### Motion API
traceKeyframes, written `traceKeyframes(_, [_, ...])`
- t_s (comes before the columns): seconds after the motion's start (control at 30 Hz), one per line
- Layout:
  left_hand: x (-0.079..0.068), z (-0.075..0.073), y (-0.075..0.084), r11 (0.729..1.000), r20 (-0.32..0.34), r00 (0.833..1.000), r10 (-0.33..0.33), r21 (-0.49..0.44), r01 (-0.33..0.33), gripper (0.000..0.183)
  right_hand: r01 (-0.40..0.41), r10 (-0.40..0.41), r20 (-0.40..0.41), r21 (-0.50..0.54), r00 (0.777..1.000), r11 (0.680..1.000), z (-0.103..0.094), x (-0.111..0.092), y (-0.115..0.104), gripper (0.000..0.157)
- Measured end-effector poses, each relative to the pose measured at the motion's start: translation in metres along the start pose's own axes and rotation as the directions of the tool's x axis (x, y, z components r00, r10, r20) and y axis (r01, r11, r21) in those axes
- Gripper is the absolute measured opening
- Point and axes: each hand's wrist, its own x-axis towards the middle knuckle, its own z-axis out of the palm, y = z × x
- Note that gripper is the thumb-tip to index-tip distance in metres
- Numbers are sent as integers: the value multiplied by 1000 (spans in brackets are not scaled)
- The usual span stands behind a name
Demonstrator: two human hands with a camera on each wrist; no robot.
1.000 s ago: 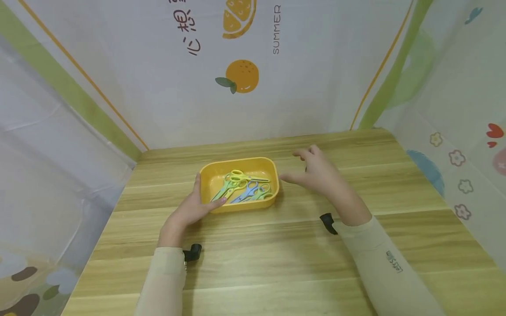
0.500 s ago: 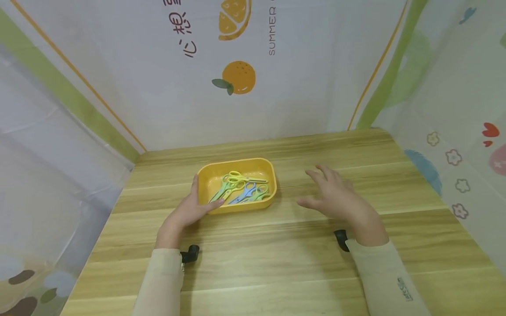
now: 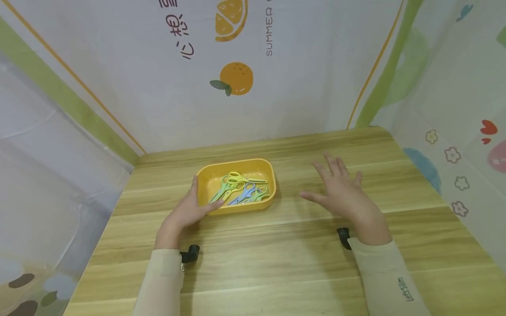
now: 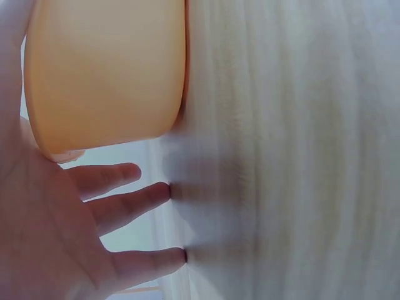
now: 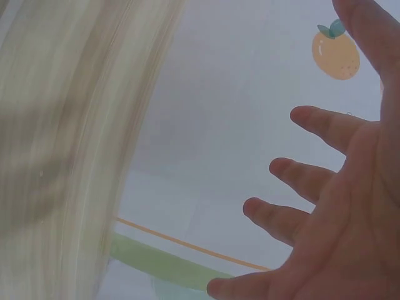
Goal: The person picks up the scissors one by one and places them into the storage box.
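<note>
In the head view my left hand [image 3: 187,208] holds the left front corner of a yellow plastic box [image 3: 236,164], its thumb over the front rim. The left wrist view shows three spread fingers beside the box wall [image 4: 106,69], tips down at the tabletop. Several children's scissors lie inside in a loose pile: yellow scissors [image 3: 247,179] on top, green scissors [image 3: 221,191] at the left, blue scissors [image 3: 244,194] towards the middle. To the right of the box my right hand [image 3: 344,195] hovers above the table with fingers spread and holds nothing.
The wood-grain table [image 3: 253,263] runs back to a white printed curtain [image 3: 300,87]. More curtain hangs at both sides. A black wrist mount [image 3: 190,253] sits by the left sleeve, another black mount [image 3: 344,238] by the right.
My right hand has moved right, away from the box, and its fingers have spread wider. The left hand keeps its place on the box, and the scissors lie as before.
</note>
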Motion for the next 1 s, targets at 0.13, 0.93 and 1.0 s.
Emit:
traceKeyframes(0.13, [1,-2,2,1000,-14,1000,19,22,-19,139,-16,16,10,6,1000,1000,0,0,2,101])
traceKeyframes(0.93, [-11,0,94,903,-190,961,201,415,-107,95,-40,40,0,-20,999,999,6,11,5,97])
traceKeyframes(1.0, [-13,7,100,899,-182,965,187,427,-93,98,-43,43,-2,-11,999,999,6,12,5,95])
